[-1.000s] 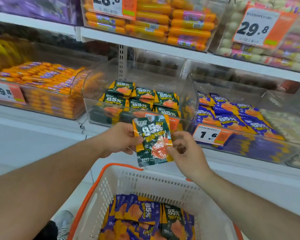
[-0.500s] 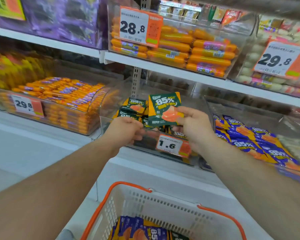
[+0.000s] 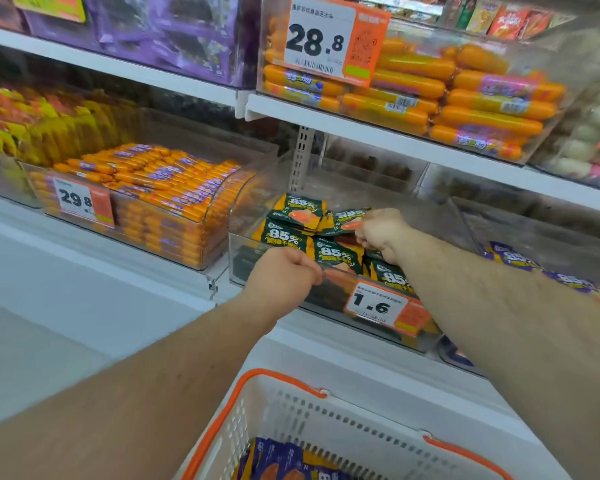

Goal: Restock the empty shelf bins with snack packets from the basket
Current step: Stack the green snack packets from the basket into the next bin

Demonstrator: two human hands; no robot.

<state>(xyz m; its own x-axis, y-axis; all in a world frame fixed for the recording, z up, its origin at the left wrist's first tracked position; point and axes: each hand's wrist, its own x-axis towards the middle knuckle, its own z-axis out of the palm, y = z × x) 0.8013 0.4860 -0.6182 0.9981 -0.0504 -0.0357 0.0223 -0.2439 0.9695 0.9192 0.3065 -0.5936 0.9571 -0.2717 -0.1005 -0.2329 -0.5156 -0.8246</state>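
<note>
right hand [image 3: 381, 233] pinches a green packet [image 3: 349, 220] over the clear bin [image 3: 257, 265], above the other green packets [image 3: 336, 256]. left hand [image 3: 284, 277] is curled at the bin's front edge; what it holds i cannot tell. white basket [image 3: 326, 420] below contains purple packets [image 3: 281, 462].

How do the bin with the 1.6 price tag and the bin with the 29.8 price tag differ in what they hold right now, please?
The 1.6 bin holds flat dark green packets in a shallow layer; the 29.8 bin is stacked nearly full with orange sausage sticks. The right hand holds a green packet inside the 1.6 bin and the left hand is at its front edge; no hand is near the 29.8 bin. Both are clear plastic with orange-and-white tags.
</note>
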